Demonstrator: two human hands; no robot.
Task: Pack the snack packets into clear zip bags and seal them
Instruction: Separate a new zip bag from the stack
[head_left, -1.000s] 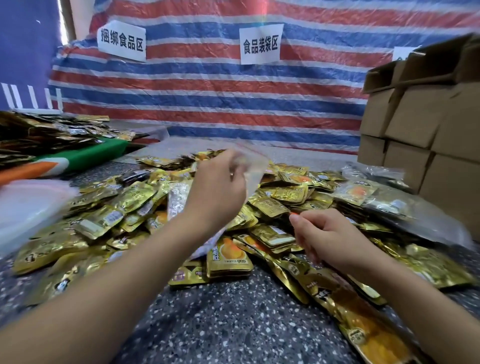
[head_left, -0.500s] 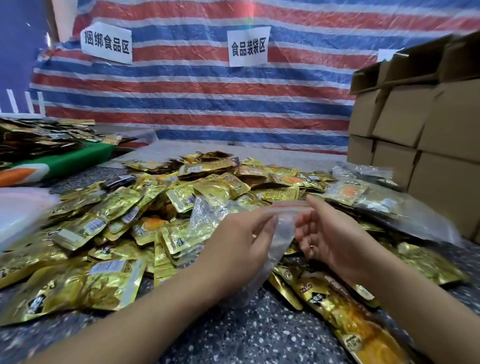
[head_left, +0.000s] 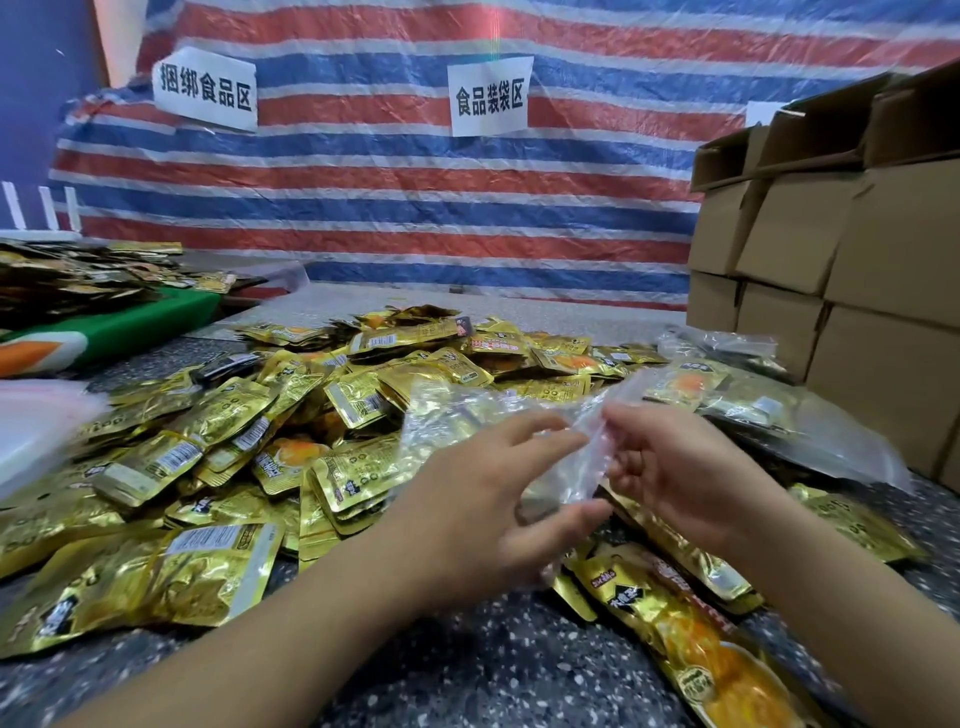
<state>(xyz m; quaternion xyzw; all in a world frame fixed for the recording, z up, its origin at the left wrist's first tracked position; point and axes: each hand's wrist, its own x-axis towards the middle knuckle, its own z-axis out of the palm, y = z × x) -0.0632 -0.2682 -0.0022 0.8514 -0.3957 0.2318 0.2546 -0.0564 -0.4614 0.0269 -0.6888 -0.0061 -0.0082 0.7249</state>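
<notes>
hands meet over the middle of the pile. your left hand (head_left: 483, 499) grasps a clear zip bag (head_left: 550, 441): index finger stretched along the upper edge, thumb curled up from below, the film caught between them. your right hand (head_left: 670, 467) pinches the same bag from the other side, fingertips bent onto its top edge right where your left index ends. the bag hangs crumpled between the two hands, just above the packets; whether its mouth is parted or pressed closed, you cannot tell from this blur. nothing can be made out inside it.

gold snack packets (head_left: 249, 457) lie heaped across the speckled tabletop (head_left: 467, 670), spreading from your left forearm back toward the wall. one large gold packet (head_left: 691, 634) with an orange picture lies flat beneath your right wrist, touching the edge of the heap. filled clear bags (head_left: 779, 410) with packets inside rest to the right, just beside the stacked cardboard boxes (head_left: 852, 249).

at far left, a white blurred sheet or bag (head_left: 36, 431) sits near the pile, and behind it a green-and-orange board (head_left: 119, 332) carries another dark spread of packets. a red, white and blue striped tarp (head_left: 389, 197) covers the back wall, with two white paper signs (head_left: 488, 96) in chinese characters taped on it.
</notes>
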